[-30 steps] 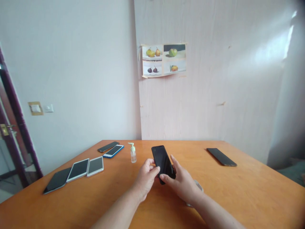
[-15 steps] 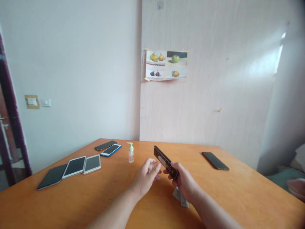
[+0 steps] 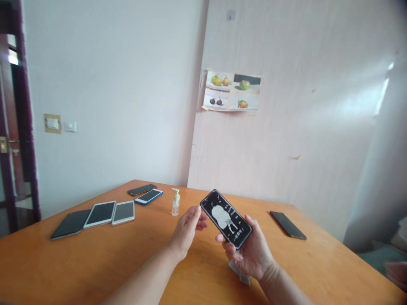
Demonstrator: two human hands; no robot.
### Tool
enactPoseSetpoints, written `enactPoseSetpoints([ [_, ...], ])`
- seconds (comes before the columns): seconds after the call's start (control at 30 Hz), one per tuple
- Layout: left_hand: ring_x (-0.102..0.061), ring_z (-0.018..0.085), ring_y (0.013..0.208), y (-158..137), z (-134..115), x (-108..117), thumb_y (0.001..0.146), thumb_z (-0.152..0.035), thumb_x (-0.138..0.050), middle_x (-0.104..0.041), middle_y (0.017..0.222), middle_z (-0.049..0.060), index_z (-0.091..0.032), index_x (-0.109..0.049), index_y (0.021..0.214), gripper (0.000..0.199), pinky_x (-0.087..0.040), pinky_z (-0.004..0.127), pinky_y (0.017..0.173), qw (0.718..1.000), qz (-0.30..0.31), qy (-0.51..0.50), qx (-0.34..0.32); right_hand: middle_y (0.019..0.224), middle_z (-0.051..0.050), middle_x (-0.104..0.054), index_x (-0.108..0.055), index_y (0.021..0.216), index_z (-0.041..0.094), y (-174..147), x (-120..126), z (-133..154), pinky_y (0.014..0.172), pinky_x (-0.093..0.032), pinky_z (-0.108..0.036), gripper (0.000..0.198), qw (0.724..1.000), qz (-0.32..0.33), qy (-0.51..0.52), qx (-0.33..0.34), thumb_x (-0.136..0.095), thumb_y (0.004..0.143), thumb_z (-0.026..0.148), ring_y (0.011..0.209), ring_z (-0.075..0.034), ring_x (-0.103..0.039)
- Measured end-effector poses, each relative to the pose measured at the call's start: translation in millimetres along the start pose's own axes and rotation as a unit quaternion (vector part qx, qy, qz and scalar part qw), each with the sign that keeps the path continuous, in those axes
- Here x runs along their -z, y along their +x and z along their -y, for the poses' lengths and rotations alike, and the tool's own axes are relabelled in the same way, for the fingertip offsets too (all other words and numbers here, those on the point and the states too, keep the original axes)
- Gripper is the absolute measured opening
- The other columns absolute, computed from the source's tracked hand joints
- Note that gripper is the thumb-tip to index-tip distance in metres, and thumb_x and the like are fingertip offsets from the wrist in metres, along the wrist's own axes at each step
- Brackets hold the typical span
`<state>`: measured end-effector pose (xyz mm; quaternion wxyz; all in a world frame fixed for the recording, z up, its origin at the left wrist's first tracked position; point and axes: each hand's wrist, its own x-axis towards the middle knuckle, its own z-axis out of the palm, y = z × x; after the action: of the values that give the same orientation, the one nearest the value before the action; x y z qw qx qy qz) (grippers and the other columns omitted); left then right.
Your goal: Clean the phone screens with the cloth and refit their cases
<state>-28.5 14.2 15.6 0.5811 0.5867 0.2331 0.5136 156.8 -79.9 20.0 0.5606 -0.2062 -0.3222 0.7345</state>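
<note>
My right hand (image 3: 254,254) grips a smartphone (image 3: 219,216) by its lower end, above the table. The phone's back faces me, with a black case bearing a white cartoon figure and white lettering. At the phone's upper left edge is my left hand (image 3: 187,231), its fingers loosely curved and apart, with nothing in them. I cannot tell whether its thumb touches the case. Under my right hand a folded grey cloth (image 3: 244,278) lies on the table, partly hidden by that hand.
On the wooden table (image 3: 133,262), several phones and tablets lie at left, including a white tablet (image 3: 100,214) and a blue-edged phone (image 3: 149,196). A clear pump bottle (image 3: 175,205) stands mid-table. A dark phone (image 3: 288,225) lies at right. Another person's hand (image 3: 397,271) shows at the right edge.
My right hand has turned the phone so that its printed back now faces me. My left hand has shifted slightly left. The view has tilted a little.
</note>
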Motion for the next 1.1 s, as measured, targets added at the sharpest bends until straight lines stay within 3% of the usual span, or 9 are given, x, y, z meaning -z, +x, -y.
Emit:
enactPoseSetpoints([
  [0.2,-0.057,0.013,0.067,3,-9,6,0.082,-0.056,-0.064,-0.065,0.075,0.005,-0.015,-0.065,0.077,0.042,-0.044,0.024,0.065,0.995,-0.003,-0.095,0.009,0.097,-0.021,-0.071,-0.056,0.117,0.015,2,3,-6,0.042,-0.026,-0.016,0.066,0.999,-0.008,-0.007,-0.037,-0.042,0.084,0.071,0.055,-0.013,-0.057],
  [0.43,-0.055,0.011,0.065,2,-15,6,0.078,-0.046,-0.072,-0.066,0.074,0.004,-0.015,-0.066,0.076,0.031,-0.043,0.022,0.063,0.982,0.027,-0.182,0.045,0.095,-0.02,-0.071,-0.057,0.112,0.014,2,8,-6,0.043,-0.029,-0.017,0.069,0.998,-0.01,-0.002,-0.057,-0.041,0.082,0.074,0.054,-0.012,-0.056],
  [0.7,-0.053,0.011,0.057,4,-12,7,0.076,-0.052,-0.07,-0.062,0.065,0.002,-0.016,-0.062,0.07,0.038,-0.041,0.022,0.057,0.982,-0.015,-0.172,0.071,0.095,-0.02,-0.071,-0.057,0.113,0.015,2,8,-6,0.043,-0.024,-0.016,0.067,0.997,-0.011,-0.031,-0.063,-0.041,0.082,0.072,0.052,-0.012,-0.054],
  [0.93,-0.048,0.009,0.057,5,-10,9,0.075,-0.054,-0.071,-0.057,0.065,0.0,-0.017,-0.06,0.069,0.04,-0.036,0.02,0.054,0.988,0.0,-0.144,0.055,0.095,-0.022,-0.071,-0.056,0.111,0.012,2,8,-9,0.041,-0.024,-0.017,0.07,0.997,0.008,-0.061,-0.051,-0.038,0.083,0.073,0.05,-0.011,-0.055],
  [1.1,-0.05,0.01,0.057,4,-7,9,0.077,-0.058,-0.068,-0.059,0.063,0.0,-0.017,-0.061,0.067,0.043,-0.037,0.022,0.055,0.994,-0.046,-0.086,0.045,0.096,-0.022,-0.071,-0.053,0.117,0.014,2,12,-8,0.04,-0.025,-0.016,0.07,0.997,0.003,-0.06,-0.056,-0.037,0.084,0.073,0.05,-0.012,-0.057],
])
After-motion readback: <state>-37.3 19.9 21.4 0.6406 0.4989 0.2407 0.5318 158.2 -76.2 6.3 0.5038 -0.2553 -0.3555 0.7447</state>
